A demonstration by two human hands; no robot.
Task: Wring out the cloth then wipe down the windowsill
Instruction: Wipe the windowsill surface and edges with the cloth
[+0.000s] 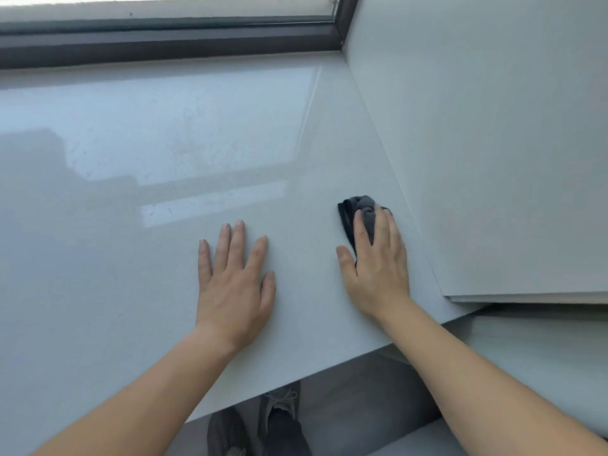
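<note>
A wide, glossy white windowsill (148,153) fills most of the head view, with fine dust specks across it. A dark grey cloth (357,210) lies bunched on the sill near the right-hand wall. My right hand (375,268) presses flat on the cloth, which sticks out past the fingertips and beside the thumb. My left hand (235,278) rests palm down on the bare sill to the left of it, fingers spread, holding nothing.
A dark brown window frame (164,44) runs along the back of the sill. A white side wall (493,143) closes the sill on the right. Below the sill's front edge I see grey floor and my shoes (279,422).
</note>
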